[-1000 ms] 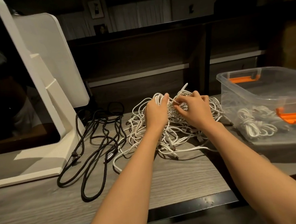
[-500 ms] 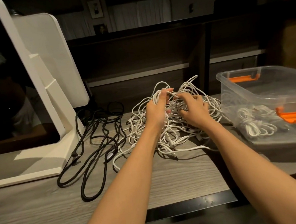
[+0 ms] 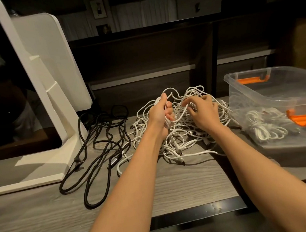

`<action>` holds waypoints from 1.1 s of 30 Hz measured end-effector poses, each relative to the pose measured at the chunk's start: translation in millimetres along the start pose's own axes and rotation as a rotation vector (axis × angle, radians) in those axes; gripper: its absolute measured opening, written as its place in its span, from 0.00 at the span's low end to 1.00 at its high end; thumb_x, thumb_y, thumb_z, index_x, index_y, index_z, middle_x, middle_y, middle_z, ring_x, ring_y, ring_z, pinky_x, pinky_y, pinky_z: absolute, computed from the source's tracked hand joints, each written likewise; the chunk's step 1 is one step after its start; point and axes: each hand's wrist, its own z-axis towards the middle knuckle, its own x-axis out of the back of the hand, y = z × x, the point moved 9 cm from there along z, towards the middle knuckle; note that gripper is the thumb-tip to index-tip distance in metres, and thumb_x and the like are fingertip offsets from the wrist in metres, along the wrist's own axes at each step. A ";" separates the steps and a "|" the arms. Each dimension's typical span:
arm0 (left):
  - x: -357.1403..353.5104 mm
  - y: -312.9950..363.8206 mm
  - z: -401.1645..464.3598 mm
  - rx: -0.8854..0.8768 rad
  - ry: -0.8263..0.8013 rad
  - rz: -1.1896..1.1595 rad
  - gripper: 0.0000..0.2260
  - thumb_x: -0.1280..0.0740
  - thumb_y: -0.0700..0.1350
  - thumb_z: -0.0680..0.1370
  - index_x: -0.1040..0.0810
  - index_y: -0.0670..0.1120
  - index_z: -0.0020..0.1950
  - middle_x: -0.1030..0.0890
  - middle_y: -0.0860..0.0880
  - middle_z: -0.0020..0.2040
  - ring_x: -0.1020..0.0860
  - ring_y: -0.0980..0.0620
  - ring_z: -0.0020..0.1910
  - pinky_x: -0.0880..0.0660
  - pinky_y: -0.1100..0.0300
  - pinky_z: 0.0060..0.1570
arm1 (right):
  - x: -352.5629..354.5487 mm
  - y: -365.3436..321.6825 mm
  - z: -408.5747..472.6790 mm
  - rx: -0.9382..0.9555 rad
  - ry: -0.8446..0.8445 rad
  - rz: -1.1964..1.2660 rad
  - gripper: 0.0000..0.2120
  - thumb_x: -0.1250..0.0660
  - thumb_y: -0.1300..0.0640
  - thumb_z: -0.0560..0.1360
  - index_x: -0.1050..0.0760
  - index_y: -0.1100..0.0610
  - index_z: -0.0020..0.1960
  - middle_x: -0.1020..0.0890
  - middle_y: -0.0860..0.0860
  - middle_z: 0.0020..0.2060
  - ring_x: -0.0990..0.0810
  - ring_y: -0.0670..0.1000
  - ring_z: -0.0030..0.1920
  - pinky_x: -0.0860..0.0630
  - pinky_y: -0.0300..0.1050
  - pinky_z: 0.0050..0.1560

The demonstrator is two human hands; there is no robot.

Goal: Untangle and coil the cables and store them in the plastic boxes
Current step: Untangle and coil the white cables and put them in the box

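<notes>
White cables (image 3: pixel 182 132) lay knotted on the bench (image 3: pixel 180 186); left hand (image 3: pixel 160 113) gripped strands, right hand (image 3: pixel 202 112), fingers curled, best teasing one loop free slowly.

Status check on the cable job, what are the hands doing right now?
Left hand grips strands of the white cable tangle. Right hand fingers curled into it. Plastic box holds coiled white cable. Black cables loose beside the tangle.
</notes>
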 end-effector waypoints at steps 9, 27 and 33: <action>-0.5 -0.1 3.7 -0.041 0.009 0.396 0.29 0.57 0.66 0.80 0.32 0.45 0.37 0.28 0.49 0.30 0.32 0.55 0.26 0.33 0.64 0.28 | 31.5 -24.6 -7.6 0.179 0.235 0.082 0.09 0.33 0.52 0.76 0.18 0.51 0.54 0.23 0.43 0.45 0.33 0.46 0.48 0.44 0.44 0.53; 0.0 2.8 4.2 -0.149 0.034 0.488 0.21 0.43 0.57 0.82 0.24 0.44 0.40 0.32 0.53 0.26 0.36 0.58 0.23 0.37 0.67 0.26 | 12.4 -7.1 -1.7 0.033 0.064 -0.129 0.12 0.35 0.57 0.78 0.23 0.48 0.60 0.19 0.46 0.54 0.29 0.53 0.61 0.38 0.53 0.60; 3.3 14.6 1.0 -0.262 0.116 0.213 0.15 0.45 0.55 0.83 0.21 0.50 0.57 0.20 0.51 0.46 0.25 0.57 0.37 0.27 0.65 0.34 | 6.6 -2.4 -1.9 -0.009 -0.001 -0.183 0.19 0.35 0.62 0.76 0.27 0.45 0.63 0.20 0.47 0.56 0.31 0.53 0.63 0.41 0.52 0.60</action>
